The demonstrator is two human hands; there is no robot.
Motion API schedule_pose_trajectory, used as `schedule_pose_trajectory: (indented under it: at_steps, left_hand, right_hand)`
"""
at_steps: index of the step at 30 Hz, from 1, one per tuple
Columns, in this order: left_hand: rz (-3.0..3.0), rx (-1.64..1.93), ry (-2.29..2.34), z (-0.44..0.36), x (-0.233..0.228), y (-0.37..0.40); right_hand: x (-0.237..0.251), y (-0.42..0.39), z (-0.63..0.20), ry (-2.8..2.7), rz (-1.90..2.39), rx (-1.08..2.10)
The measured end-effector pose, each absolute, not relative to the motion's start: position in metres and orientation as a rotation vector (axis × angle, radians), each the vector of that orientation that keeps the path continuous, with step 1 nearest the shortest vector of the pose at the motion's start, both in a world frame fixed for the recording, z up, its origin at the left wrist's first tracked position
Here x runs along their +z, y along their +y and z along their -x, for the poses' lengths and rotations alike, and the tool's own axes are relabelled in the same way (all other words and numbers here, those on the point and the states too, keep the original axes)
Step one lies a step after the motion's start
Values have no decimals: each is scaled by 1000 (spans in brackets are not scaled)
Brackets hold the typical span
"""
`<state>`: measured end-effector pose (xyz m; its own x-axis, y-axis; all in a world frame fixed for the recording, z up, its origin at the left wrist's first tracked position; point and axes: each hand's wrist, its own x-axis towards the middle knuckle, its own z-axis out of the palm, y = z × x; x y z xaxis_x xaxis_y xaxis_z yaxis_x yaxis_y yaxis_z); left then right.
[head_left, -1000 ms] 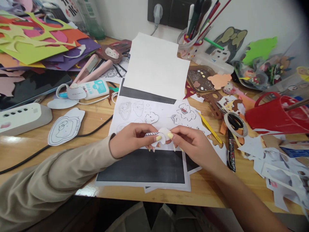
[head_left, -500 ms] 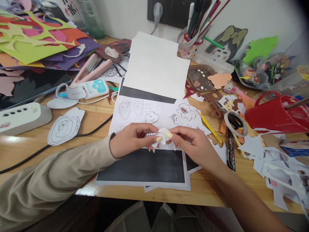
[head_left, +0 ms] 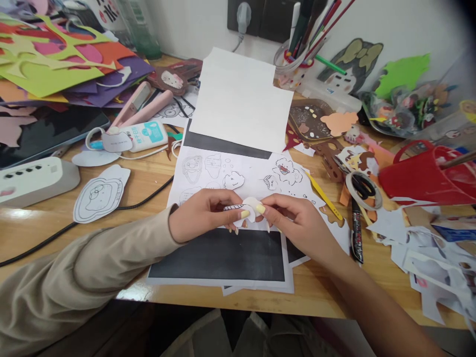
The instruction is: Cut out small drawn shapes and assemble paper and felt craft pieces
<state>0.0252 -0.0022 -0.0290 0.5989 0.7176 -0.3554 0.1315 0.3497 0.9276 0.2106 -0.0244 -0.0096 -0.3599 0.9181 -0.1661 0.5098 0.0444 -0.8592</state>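
Observation:
Between my fingertips is a small white paper cutout with a black-striped part at its left end. My left hand pinches its left side, thumb on top. From the other side my right hand pinches the round white end with thumb and fingers. The fingers partly cover the cutout. Both hands are just above a printed sheet with line drawings and dark blocks. Past my fingers, a cloud-shaped cutout and a curly-edged character cutout lie on that sheet.
A blank white sheet lies behind. To the right are yellow tweezers, a tape roll, a black marker, a red mug and paper scraps. A power strip, a bear-like drawing cutout and coloured sheets occupy the left.
Hardly anything differs. Both hands keep their pinch on the white cutout, and the right thumb has shifted very slightly left.

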Motion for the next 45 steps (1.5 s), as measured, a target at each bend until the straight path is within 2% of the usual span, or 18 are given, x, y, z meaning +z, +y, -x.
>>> schedule_pose_trajectory:
  at_steps: [45]
  left_hand:
    - [-1300, 482, 946, -25, -28, -2]
  right_hand:
    - [-13, -28, -208, -1946, 1490, 1336]
